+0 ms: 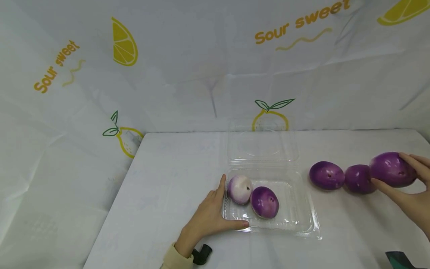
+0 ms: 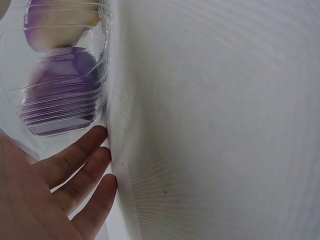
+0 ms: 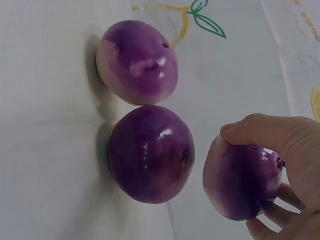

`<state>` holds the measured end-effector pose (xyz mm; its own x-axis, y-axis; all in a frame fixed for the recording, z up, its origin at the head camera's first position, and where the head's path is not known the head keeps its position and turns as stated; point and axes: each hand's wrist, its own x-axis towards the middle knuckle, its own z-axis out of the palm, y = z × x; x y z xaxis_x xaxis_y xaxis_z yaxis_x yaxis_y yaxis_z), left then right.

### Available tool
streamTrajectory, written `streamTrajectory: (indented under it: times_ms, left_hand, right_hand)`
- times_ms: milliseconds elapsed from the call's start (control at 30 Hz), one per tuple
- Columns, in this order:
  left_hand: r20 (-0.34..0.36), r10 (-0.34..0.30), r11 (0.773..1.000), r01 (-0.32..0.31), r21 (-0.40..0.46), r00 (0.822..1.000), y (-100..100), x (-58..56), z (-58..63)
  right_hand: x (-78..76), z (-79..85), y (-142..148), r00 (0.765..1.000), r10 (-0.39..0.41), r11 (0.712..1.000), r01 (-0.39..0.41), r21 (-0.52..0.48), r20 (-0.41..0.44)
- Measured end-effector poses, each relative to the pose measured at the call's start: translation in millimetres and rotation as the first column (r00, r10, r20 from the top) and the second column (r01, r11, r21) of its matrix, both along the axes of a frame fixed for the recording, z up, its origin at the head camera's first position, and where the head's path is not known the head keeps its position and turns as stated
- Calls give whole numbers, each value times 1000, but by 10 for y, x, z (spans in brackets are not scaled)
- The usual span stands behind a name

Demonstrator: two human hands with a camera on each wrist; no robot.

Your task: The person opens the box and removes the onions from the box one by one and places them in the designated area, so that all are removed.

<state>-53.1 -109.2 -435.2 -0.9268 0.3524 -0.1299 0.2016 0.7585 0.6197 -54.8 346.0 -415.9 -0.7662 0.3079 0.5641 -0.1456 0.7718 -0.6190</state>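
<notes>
Left hand (image 1: pixel 212 213) spread at the left edge of a clear container (image 1: pixel 289 203). Right hand (image 1: pixel 417 201) grasps a purple fruit (image 1: pixel 391 170), well apart to the right.

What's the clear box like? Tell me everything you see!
The clear box looks like thin, shiny, ridged plastic. It lies open on the white table, its lid swung back at the far side. A whitish round thing and a purple one sit inside. The left hand seems to touch its left side.
</notes>
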Motion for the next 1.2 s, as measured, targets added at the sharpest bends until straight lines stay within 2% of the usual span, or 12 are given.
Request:
streamTrajectory:
  times_ms: [133, 300, 767, 900, 1067, 1200]
  left_hand:
    - [1, 4, 1000, -4, 5, 1000, 2, -4, -3]
    - [5, 4, 1000, -4, 8, 1000, 0, -3, -5]
    - [2, -4, 1000, 4, 6, 1000, -8, -1, -17]
    - [2, -6, 1000, 6, 3, 1000, -7, 0, -18]
    - [1, -4, 1000, 4, 1, 1000, -4, -2, -19]
    - [1, -3, 1000, 3, -4, 1000, -4, -4, -19]
  right_hand:
    - [33, -27, 70, 997, -71, 996, 69, 48, 42]
    - [57, -15, 127, 977, -141, 987, 126, 105, 158]
    - [60, -208, 291, 919, -204, 977, 171, 124, 338]
    - [22, -408, 452, 926, -176, 983, 148, 109, 334]
    - [-40, -730, 713, 956, -125, 991, 107, 81, 266]
    - [-70, -865, 832, 961, -117, 992, 102, 74, 251]
